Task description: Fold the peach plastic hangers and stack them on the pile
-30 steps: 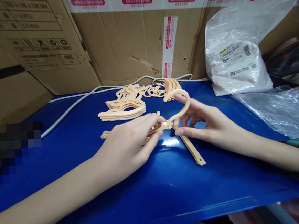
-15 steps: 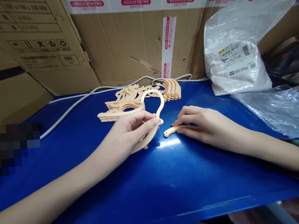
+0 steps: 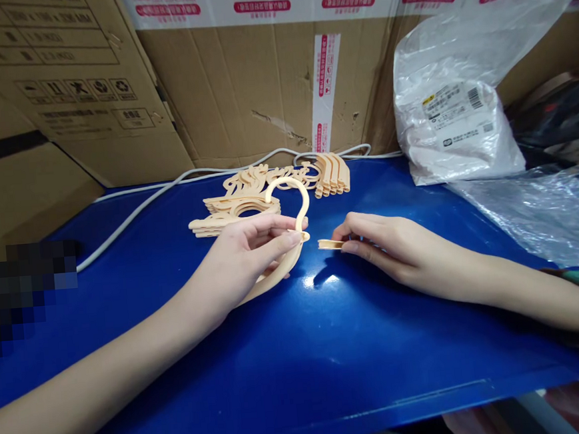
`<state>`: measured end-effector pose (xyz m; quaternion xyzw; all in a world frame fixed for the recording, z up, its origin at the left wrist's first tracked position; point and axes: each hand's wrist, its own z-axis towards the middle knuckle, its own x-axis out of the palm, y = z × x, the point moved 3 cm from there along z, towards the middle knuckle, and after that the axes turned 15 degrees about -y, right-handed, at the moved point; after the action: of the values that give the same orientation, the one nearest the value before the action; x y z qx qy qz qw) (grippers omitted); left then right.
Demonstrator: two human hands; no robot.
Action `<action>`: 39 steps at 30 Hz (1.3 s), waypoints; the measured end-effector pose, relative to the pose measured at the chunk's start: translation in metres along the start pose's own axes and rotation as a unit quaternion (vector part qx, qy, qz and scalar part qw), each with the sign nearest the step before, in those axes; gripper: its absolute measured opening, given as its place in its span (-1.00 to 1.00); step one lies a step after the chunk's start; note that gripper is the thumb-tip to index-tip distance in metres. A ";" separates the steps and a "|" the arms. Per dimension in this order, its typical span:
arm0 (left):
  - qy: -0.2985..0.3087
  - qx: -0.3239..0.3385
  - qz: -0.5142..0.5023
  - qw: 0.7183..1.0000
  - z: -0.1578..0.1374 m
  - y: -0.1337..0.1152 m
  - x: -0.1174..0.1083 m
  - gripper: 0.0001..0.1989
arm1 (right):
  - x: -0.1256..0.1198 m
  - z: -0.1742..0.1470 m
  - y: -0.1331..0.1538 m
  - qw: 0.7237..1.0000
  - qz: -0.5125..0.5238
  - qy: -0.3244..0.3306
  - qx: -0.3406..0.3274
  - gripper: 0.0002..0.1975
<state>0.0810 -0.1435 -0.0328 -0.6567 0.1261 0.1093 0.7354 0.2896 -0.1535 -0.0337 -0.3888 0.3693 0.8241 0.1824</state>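
My left hand pinches hook at its base, thumb on near side, index finger behind. Left wrist below hook and to its left; bare left forearm slants down-left, away from it. My right hand right of hook, apart from it, thumb and index fingertip pinched, other fingers mostly hidden. Right forearm slopes down-right from hook.

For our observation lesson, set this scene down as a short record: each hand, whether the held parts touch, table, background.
Left hand: holds a hook and curved bar
Right hand: pinches a strip, one end showing
Contact: hook and strip apart
Table: blue, shiny
Beyond hands: stacked pieces, pale like the held ones
Backdrop: cardboard
Right side: white bag
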 end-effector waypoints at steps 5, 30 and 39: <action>0.027 -0.069 -0.066 0.995 -0.002 0.003 0.004 -0.74 | -0.002 -0.001 0.005 1.000 0.006 0.015 -0.006 -0.79; 0.173 -0.166 -0.178 0.954 -0.011 0.000 0.014 -0.89 | -0.007 -0.005 0.009 0.993 -0.079 0.008 -0.085 -0.66; 0.185 -0.160 -0.170 0.955 -0.011 0.001 0.013 -0.94 | -0.007 -0.007 0.011 0.981 -0.109 -0.014 -0.161 -0.69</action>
<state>0.0924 -0.1542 -0.0388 -0.7861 0.1276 -0.1219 0.5923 0.2906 -0.1662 -0.0263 -0.4396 0.1846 0.8533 0.2111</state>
